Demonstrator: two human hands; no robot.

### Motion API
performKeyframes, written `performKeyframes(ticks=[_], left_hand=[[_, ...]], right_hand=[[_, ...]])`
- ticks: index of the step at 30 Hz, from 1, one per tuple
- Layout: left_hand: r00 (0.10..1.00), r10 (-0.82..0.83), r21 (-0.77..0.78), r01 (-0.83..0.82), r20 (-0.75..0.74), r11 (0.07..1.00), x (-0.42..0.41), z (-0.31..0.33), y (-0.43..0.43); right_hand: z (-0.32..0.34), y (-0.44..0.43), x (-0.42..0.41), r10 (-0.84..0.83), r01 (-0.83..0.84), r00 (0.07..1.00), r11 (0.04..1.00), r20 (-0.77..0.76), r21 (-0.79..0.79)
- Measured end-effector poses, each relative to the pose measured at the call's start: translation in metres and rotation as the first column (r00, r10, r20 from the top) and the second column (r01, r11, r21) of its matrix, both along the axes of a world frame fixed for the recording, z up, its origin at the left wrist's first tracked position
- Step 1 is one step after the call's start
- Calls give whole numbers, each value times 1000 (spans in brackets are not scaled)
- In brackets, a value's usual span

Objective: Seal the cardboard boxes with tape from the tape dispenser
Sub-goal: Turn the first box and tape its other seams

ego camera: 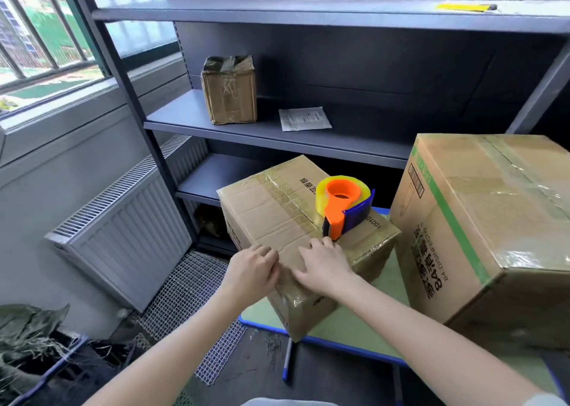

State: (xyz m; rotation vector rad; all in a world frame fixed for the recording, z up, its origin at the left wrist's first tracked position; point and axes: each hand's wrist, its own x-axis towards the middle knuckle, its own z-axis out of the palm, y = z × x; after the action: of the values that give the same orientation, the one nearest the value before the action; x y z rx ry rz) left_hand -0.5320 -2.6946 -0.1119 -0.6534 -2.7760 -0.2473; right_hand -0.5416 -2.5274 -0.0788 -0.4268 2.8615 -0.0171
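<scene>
A green tabletop [354, 322] is set before grey shelving [277, 134]. The cardboard box [271, 214] upon it is pressed by flat fingers [314, 245] of the right hand [325, 266], just beside the tape dispenser [342, 205]; the left hand [251, 271] is curled at its edge, possibly pinching tape.

Cardboard box [271, 220]: brown card, matt; clear tape strips, glossy, wrinkled.
Tape dispenser [342, 208]: orange and blue plastic, glossy; yellowish translucent tape roll.
Large box [493, 220]: matt card, shiny tape bands.
Shelving [277, 134]: dark grey painted metal, smooth, matt.
Radiator [129, 229]: white ribbed metal.
Floor mat [191, 294]: wire mesh.
</scene>
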Motion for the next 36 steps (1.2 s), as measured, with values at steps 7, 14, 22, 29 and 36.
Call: performKeyframes(ticks=[7, 14, 22, 29, 36], left_hand=[[974, 27, -215, 22, 226, 976, -59, -1, -34], [972, -1, -311, 76, 237, 947, -79, -17, -41], [977, 53, -245, -1, 207, 969, -63, -20, -27], [971, 170, -269, -121, 169, 956, -15, -27, 13], [956, 205, -296, -138, 210, 945, 34, -5, 71]], right_hand=[[-6, -42, -5, -123, 118, 990, 990, 61, 83], [-13, -50, -10, -86, 74, 994, 983, 66, 166], [-14, -33, -7, -25, 15, 997, 989, 69, 148], [-11, 37, -4, 174, -176, 975, 984, 137, 3], [-2, 100, -16, 205, -203, 927, 978, 313, -39]])
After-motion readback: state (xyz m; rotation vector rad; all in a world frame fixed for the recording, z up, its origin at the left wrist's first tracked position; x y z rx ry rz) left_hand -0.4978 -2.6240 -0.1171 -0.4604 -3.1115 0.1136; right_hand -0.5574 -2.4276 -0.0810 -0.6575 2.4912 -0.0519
